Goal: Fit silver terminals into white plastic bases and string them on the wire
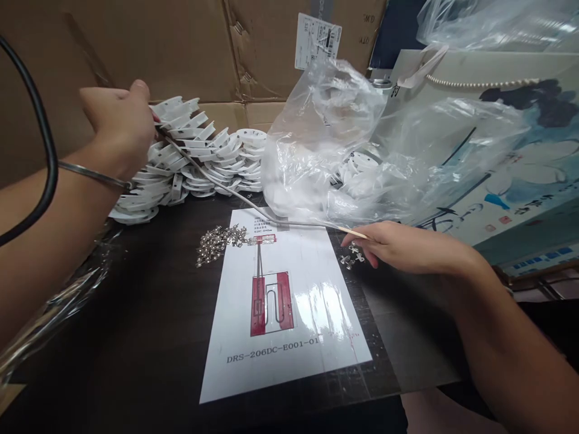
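Observation:
A thin grey cable [235, 194] stretches in a slack curve across the table from one hand to the other. My left hand [118, 114], raised at the upper left beside stacked white plastic rings [181, 144], is closed around the cable's far end; its fingertips are mostly hidden. My right hand [398, 246] pinches the cable's tan end, low over the table. Just under those fingers lie a few small metal clips [351, 259]. Beneath the cable is a printed sheet [235, 301] with a red diagram. A pile of small metal pieces [217, 246] rests at its left edge.
Behind the rings stands a large cardboard box [181, 54]. Clear plastic bags [316, 138] with white parts inside fill the back middle. A painted paper bag [511, 169] leans at the right. A black cable [43, 132] loops near my left arm. Crumpled clear plastic [67, 301] lies at left.

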### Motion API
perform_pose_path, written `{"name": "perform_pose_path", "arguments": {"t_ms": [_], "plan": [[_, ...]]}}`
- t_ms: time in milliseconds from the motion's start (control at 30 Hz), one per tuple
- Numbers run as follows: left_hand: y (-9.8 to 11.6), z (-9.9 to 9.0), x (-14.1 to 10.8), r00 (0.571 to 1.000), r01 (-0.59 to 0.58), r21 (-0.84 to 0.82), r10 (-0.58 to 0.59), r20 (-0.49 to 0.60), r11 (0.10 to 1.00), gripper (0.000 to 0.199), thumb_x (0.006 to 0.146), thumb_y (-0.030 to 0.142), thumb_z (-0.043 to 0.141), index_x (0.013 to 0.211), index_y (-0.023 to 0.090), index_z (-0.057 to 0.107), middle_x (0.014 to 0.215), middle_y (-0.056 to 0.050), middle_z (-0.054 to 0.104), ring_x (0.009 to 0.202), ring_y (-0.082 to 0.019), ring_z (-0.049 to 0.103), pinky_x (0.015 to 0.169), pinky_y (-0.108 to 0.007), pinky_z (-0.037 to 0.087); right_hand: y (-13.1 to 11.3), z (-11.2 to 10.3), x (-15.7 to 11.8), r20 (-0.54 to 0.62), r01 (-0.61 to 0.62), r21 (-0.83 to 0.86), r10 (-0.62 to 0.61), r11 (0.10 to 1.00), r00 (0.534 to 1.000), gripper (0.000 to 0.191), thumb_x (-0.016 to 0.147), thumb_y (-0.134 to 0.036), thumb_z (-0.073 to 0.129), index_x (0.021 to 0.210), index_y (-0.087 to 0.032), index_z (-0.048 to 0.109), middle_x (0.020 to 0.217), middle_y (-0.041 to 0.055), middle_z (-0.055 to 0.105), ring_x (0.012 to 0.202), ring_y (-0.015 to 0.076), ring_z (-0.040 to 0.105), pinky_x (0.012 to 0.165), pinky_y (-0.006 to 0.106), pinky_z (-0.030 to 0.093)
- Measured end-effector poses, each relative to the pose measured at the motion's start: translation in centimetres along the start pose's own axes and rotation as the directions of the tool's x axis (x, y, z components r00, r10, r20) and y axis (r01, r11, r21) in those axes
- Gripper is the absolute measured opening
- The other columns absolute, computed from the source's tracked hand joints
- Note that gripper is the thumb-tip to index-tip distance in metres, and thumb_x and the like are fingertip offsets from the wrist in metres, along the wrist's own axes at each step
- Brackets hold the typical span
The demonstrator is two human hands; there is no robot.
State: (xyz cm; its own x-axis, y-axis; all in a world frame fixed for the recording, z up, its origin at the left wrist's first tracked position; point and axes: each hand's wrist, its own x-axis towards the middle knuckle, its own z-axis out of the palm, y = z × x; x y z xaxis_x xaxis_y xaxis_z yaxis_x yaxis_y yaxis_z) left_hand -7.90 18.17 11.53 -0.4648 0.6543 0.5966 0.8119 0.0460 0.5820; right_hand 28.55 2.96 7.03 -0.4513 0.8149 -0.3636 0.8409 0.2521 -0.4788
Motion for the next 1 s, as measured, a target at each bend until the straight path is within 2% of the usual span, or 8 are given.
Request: {"name": "perform_pose_path", "arguments": {"t_ms": [33,100,200,333,500,667,800,1000], "plan": [[0.2,-0.3,-1.3,1.0,0.007,-0.027,-0.007,-0.003,1.0,0.039,0.091,0.026,0.042,0.054,0.018,0.04,0.044,0.006,0.032,0.041,-0.006,0.032,0.041,-0.02,0.027,0.1,0.0,0.1,-0.007,-0.014,-0.047,0.014,0.999,1.0,0.029,0.092,-0.03,0.042,0.105,-0.018,0.065,0.083,0.0057,0.067,0.069,0.0169,0.059,0.064,0.028,0.043],[0.5,-1.3,-4.3,0.992,-0.126,-0.116,0.126,-0.005,0.985,0.039,0.089,0.035,0.049,0.056,0.014,0.054,0.042,0.006,0.032,0.043,-0.006,0.03,0.045,-0.021,0.024,0.1,0.2,0.4,-0.032,-0.065,-0.118,0.061,0.991,0.998,0.023,0.087,-0.031,0.051,0.095,-0.019,0.068,0.085,0.006,0.068,0.071,0.0184,0.06,0.063,0.029,0.042],[0.4,-2.7,-8.7,0.968,-0.207,-0.102,0.219,0.124,0.973,0.04,0.085,0.039,0.052,0.053,0.015,0.055,0.041,0.006,0.029,0.044,-0.007,0.029,0.047,-0.024,0.024,0.0,0.4,0.6,-0.04,-0.137,-0.162,0.132,0.977,0.99,0.016,0.079,-0.032,0.062,0.087,-0.021,0.069,0.082,0.0047,0.068,0.069,0.0186,0.061,0.058,0.029,0.041],[-0.6,-3.7,-12.9,0.908,-0.239,0.009,0.221,0.356,0.971,0.038,0.083,0.044,0.052,0.057,0.017,0.057,0.045,0.004,0.039,0.049,-0.01,0.036,0.05,-0.026,0.027,0.5,0.8,0.9,-0.082,-0.175,-0.177,0.162,0.969,0.983,0.015,0.073,-0.029,0.066,0.086,-0.021,0.067,0.089,0.0057,0.069,0.076,0.0201,0.063,0.059,0.028,0.042],[-1.7,-3.5,-15.1,0.744,-0.377,0.141,0.208,0.635,0.916,0.032,0.082,0.046,0.047,0.074,0.021,0.067,0.07,-0.001,0.067,0.064,-0.018,0.057,0.058,-0.027,0.036,1.3,1.1,1.3,-0.066,-0.128,-0.199,0.117,0.972,0.991,0.011,0.074,-0.019,0.06,0.083,-0.02,0.067,0.085,0.0049,0.07,0.077,0.0191,0.063,0.062,0.027,0.043],[-1.5,-3.2,-15.4,0.612,-0.53,0.094,0.303,0.73,0.843,0.03,0.083,0.04,0.045,0.087,0.024,0.07,0.084,-0.004,0.072,0.076,-0.023,0.063,0.066,-0.032,0.041,1.1,1.2,1.2,-0.058,-0.106,-0.198,0.096,0.975,0.994,0.014,0.073,-0.014,0.058,0.084,-0.019,0.067,0.085,0.0064,0.07,0.074,0.0191,0.064,0.06,0.027,0.044],[-0.5,-2.6,-14.8,0.644,-0.53,0.105,0.319,0.695,0.841,0.029,0.084,0.039,0.046,0.091,0.026,0.07,0.089,-0.004,0.073,0.079,-0.024,0.063,0.066,-0.033,0.041,1.2,1.2,1.1,-0.05,-0.089,-0.195,0.08,0.977,0.996,0.015,0.074,-0.014,0.058,0.084,-0.019,0.068,0.085,0.007,0.071,0.073,0.0201,0.064,0.058,0.027,0.043],[-0.2,-0.5,-12.6,0.778,-0.437,0.137,0.296,0.554,0.889,0.028,0.084,0.039,0.047,0.09,0.024,0.071,0.088,-0.008,0.072,0.082,-0.026,0.062,0.069,-0.037,0.042,1.3,1.2,1.1,-0.036,-0.074,-0.154,0.069,0.985,0.997,0.015,0.075,-0.017,0.058,0.085,-0.019,0.069,0.086,0.0075,0.071,0.073,0.0211,0.063,0.061,0.029,0.044]]}}
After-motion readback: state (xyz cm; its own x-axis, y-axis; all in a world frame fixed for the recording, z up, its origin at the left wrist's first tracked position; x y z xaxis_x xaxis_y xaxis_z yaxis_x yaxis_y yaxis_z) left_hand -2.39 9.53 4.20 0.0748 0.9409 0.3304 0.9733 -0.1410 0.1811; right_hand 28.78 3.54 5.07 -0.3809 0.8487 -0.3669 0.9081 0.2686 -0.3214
